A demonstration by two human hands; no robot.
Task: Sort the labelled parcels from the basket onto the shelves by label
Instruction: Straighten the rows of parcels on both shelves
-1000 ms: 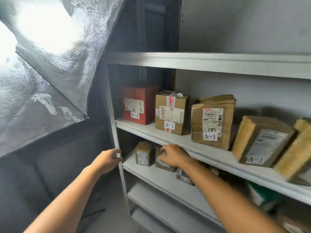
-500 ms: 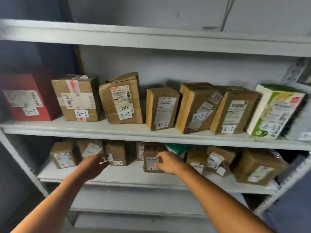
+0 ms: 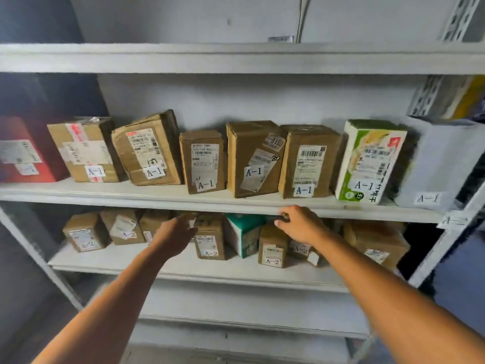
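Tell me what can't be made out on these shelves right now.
- Red box: head view, cut by the left edge; its tag is blurred.
- Basket: out of frame.
- Right hand: its grip on something dark under the shelf edge; unclear what.
- Parcels behind the left hand: labels covered.
- Grey parcel: its A-1 tag is smeared.

We see two bare forearms coming up from the bottom edge, no sleeves on either, no watch, no bands, no gloves. Our left hand (image 3: pixel 175 233) is bare, no rings that we can make out. Our right hand (image 3: pixel 301 224) is bare too, its knuckles and short fingers plain.
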